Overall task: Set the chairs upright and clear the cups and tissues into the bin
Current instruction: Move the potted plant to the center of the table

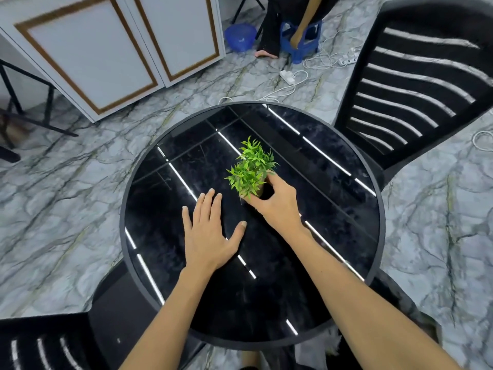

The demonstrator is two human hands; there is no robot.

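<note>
A small green potted plant (249,166) stands near the middle of the round glossy black table (346,209). My right hand (274,202) is wrapped around its dark pot from the near right side. My left hand (206,231) lies flat on the tabletop to the left of the plant, fingers spread, holding nothing. One black slatted chair (416,84) stands upright at the table's far right. A second black slatted chair (53,340) is at the near left, its back low in the frame. I see no cups, tissues or bin.
A white cabinet with gold-trimmed doors (106,54) stands at the far left. A person sits on a blue stool (301,41) at the back, beside a blue bowl (240,36). White cables and power strips (288,76) lie on the marble floor behind the table.
</note>
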